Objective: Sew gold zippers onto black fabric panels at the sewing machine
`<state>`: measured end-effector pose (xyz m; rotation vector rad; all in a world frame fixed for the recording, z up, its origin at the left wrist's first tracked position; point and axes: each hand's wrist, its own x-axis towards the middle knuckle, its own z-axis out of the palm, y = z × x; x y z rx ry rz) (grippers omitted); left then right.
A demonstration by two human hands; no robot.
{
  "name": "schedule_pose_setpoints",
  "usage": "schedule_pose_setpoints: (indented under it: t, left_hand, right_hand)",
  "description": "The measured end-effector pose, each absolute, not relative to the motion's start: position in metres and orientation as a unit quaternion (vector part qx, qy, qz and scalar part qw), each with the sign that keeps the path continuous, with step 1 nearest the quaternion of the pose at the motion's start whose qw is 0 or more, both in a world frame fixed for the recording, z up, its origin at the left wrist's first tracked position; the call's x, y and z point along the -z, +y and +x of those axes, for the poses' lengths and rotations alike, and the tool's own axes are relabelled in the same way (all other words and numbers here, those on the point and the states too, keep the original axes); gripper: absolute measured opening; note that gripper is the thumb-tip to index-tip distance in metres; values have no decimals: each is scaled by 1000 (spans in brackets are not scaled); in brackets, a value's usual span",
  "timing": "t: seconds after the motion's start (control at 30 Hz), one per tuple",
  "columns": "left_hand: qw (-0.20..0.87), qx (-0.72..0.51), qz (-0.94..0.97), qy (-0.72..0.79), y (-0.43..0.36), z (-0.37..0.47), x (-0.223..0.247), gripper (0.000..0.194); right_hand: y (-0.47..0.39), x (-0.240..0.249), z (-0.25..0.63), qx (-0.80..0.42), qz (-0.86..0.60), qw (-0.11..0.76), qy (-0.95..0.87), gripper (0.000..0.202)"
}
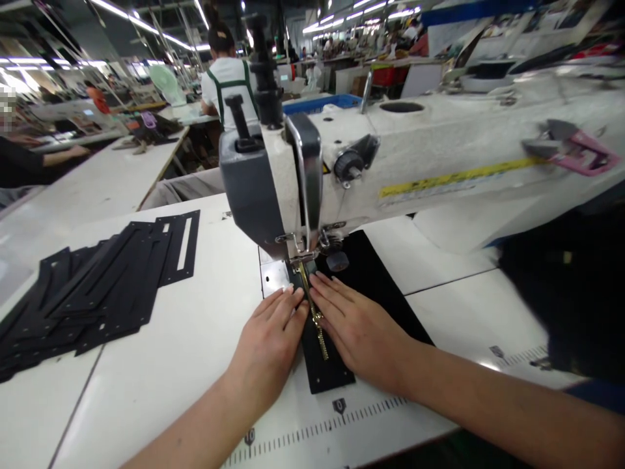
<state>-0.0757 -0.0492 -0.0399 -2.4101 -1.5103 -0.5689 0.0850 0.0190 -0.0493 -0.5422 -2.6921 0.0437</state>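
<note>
Under the needle of the sewing machine [303, 195] lies a black fabric piece [332, 378] with a gold metal zipper [315, 319] along its slot. My left hand [271, 339] lies on the left of the zipper, fingers stretched toward the presser foot [303, 257] and pressing the piece. My right hand [364, 326] rests flat on the right of the zipper, fingertips close to the foot. Neither hand is closed around anything. Beneath my right hand and arm, a wider black panel [385, 280] extends back past the needle; part of it is hidden.
A loose pile of slotted black pieces [107, 280] lies on the table at left. Pink-handled thread snips [581, 150] and a yellow tape measure [454, 177] are on the machine arm. Ruler marks [339, 407] run along the front edge. A person [229, 85] sits beyond the machine.
</note>
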Motion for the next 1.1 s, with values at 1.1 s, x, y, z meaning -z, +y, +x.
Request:
schedule_pose_setpoints:
  t: [1.1]
  left_hand:
    - [129, 213, -817, -520, -24, -97, 41, 25]
  right_hand:
    - [67, 52, 56, -166, -286, 291, -898, 12]
